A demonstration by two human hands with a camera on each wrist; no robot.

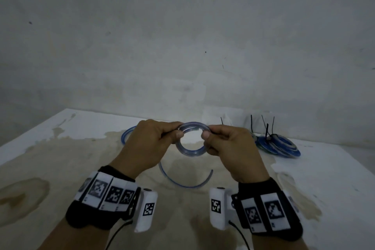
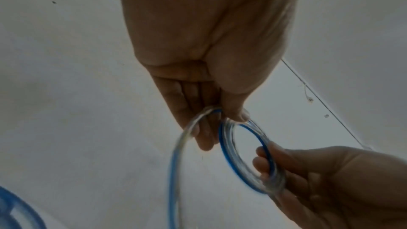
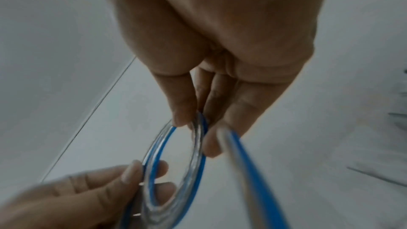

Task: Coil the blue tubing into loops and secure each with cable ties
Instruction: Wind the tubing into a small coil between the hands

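Observation:
Both hands hold a small coil of clear tubing with a blue stripe (image 1: 190, 151) up above the table. My left hand (image 1: 154, 140) pinches the coil's left side between thumb and fingers, and my right hand (image 1: 225, 144) pinches its right side. In the left wrist view the coil (image 2: 229, 156) hangs below my left hand (image 2: 211, 119), with the right hand (image 2: 308, 171) gripping its far side. The right wrist view shows the coil (image 3: 196, 163) pinched by my right hand (image 3: 198, 124) and the left hand (image 3: 99, 189). A loose tail of the tubing (image 1: 182, 184) curves down onto the table below.
A stack of tied blue coils (image 1: 278, 145) with black cable tie ends (image 1: 266, 128) sticking up lies at the right rear of the stained white table (image 1: 60, 168). Another blue tubing loop (image 1: 126, 135) lies behind my left hand. A bare wall stands behind.

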